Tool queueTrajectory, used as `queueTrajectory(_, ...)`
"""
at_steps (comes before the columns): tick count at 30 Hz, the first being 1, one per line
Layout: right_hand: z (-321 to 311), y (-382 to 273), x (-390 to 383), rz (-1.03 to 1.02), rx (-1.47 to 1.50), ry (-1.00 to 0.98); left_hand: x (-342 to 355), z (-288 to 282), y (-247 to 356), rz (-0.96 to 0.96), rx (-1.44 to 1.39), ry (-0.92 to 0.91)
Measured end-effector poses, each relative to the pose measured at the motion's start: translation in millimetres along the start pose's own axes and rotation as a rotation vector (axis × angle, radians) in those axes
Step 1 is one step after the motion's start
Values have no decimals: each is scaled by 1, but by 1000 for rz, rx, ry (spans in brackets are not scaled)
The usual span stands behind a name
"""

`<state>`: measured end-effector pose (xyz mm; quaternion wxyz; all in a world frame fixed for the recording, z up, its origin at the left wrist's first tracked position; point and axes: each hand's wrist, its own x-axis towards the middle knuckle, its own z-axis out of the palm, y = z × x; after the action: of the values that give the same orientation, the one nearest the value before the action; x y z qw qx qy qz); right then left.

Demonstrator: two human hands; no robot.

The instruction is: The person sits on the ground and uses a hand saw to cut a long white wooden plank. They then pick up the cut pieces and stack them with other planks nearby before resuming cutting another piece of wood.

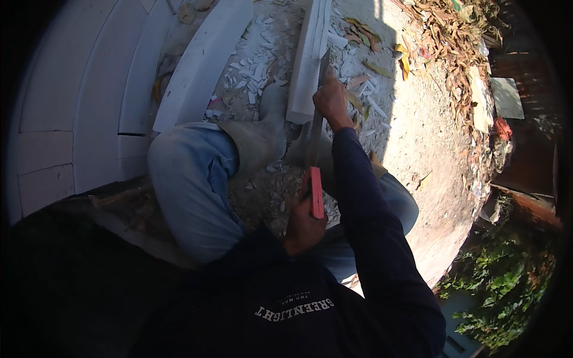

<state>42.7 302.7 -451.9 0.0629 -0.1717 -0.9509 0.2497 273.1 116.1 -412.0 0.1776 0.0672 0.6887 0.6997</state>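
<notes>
A hand saw with a long metal blade and a red handle lies lengthwise between my knees, pointing away from me. My left hand is closed round the red handle, close to my body. Farther out, my right hand is closed on the blade near its far end, with its fingertips partly hidden. Just left of the blade runs a white-painted beam, its near end at my boots. The blade passes along the beam's right side; whether they touch I cannot tell.
Another white beam lies at left, beside white panels. White chips litter the ground round my rubber boots. Dry leaves heap at the far right. A leafy green plant grows at the lower right.
</notes>
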Motion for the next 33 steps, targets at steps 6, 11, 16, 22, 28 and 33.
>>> queueTrajectory(6,1,-2,5,-29,7,-1,2,-3,7,5,8,-14)
queueTrajectory(11,1,-4,15,-61,-11,-25,12,-4,25,28,-28,-9)
queueTrajectory(16,-8,10,69,-73,-19,-151,46,-15,82,-63,-51,-202)
queueTrajectory(22,1,20,91,-123,-71,-179,49,-5,95,-60,-43,-226)
queueTrajectory(28,-7,19,59,-24,-113,-159,13,6,89,-52,-33,-151)
queueTrajectory(33,-24,-8,12,41,-87,-263,-22,9,85,-9,-29,-104)
